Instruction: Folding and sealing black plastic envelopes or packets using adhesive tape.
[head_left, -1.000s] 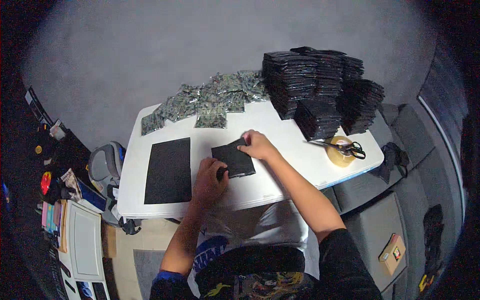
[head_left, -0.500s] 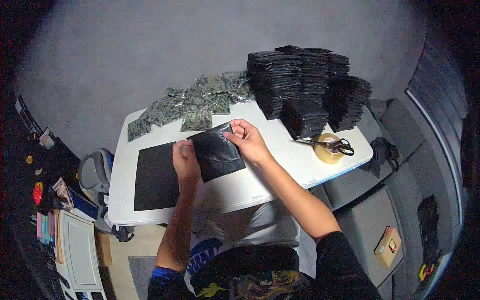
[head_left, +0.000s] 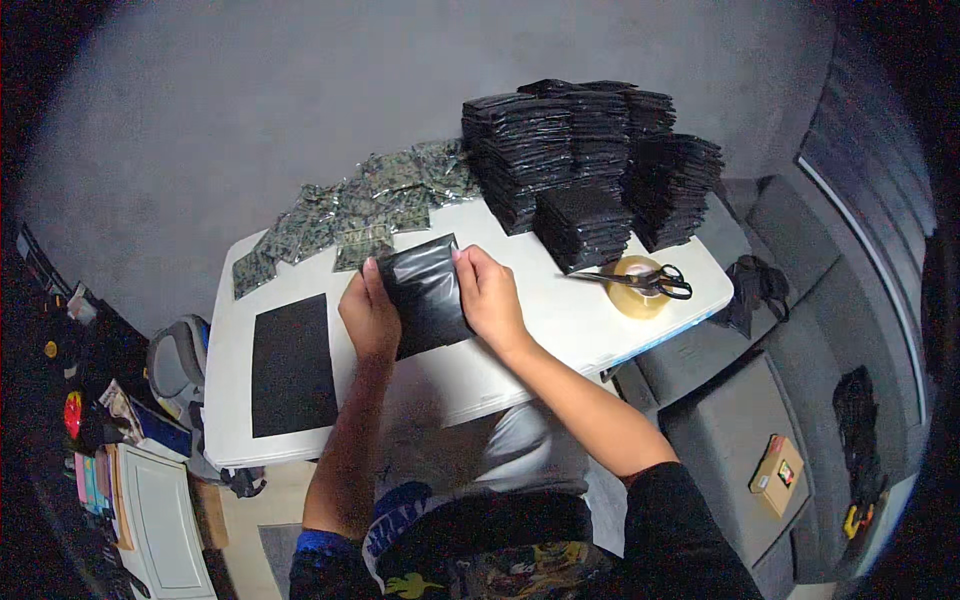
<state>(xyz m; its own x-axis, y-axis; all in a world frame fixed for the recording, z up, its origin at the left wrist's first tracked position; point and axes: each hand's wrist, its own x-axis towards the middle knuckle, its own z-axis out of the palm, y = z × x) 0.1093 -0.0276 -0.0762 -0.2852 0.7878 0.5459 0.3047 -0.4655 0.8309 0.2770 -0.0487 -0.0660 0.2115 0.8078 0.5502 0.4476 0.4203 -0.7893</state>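
While the shiny black packet (head_left: pixel 428 300) is held near the front edge of the white table (head_left: pixel 555 310), it is gripped from both sides: its left edge is pinched by the left hand (head_left: pixel 372 310) and its right edge by the right hand (head_left: pixel 490 300), with both thumbs uppermost. The fingers beneath are mostly hidden, and whether the packet's lower edge is touching the table cannot be told. If the edges are pulled unevenly, the thin-looking wrapping could be creased or torn; if one pinch is loosened, the slick surface could be let slip. The camouflage packets (head_left: pixel 350 200) are heaped just beyond and could be nudged by a forward swing. To the right, the black stacks (head_left: pixel 545 140) are piled high, with uneven edges, so a slide could be set off by a knock from the right arm. Across the tape roll (head_left: pixel 632 306) the scissors (head_left: pixel 655 280) are laid, blades pointed toward the nearest stack; if they are bumped, its wrapping could be nicked.
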